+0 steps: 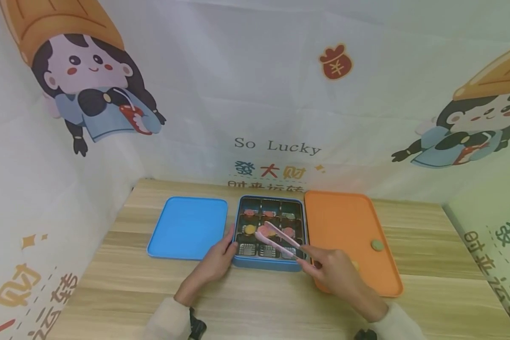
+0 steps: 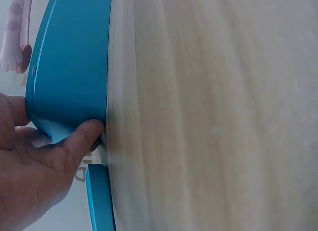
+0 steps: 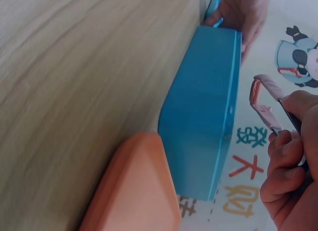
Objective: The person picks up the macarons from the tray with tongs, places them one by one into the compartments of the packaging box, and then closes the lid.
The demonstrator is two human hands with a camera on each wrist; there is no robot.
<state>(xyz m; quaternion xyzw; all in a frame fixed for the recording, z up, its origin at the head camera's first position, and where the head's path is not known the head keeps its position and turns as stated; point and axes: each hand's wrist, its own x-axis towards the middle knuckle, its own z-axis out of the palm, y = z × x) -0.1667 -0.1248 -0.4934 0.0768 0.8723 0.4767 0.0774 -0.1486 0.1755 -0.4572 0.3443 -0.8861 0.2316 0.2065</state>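
Observation:
My right hand (image 1: 337, 271) grips pink tongs (image 1: 280, 243) over a blue box (image 1: 267, 263). Between the tong tips is a reddish round disc (image 3: 255, 93), held above the middle of the box. A black divided insert lines the box. Its back compartments hold red discs (image 1: 250, 213) and a greenish disc (image 1: 288, 216); a yellow disc (image 1: 250, 229) and a pinkish-red disc (image 1: 289, 232) lie in the middle row. Ridged bottoms show in the front row. My left hand (image 1: 216, 259) holds the box's left side, fingers around its corner in the left wrist view.
Left of the box lies a blue tray-like lid (image 1: 189, 229). An orange tray (image 1: 340, 217) adjoins its right side, bearing a green disc (image 1: 377, 244) and a yellow piece (image 1: 355, 265) partly behind my right hand. A printed cloth (image 1: 246, 94) hangs behind the wooden table (image 1: 259, 307).

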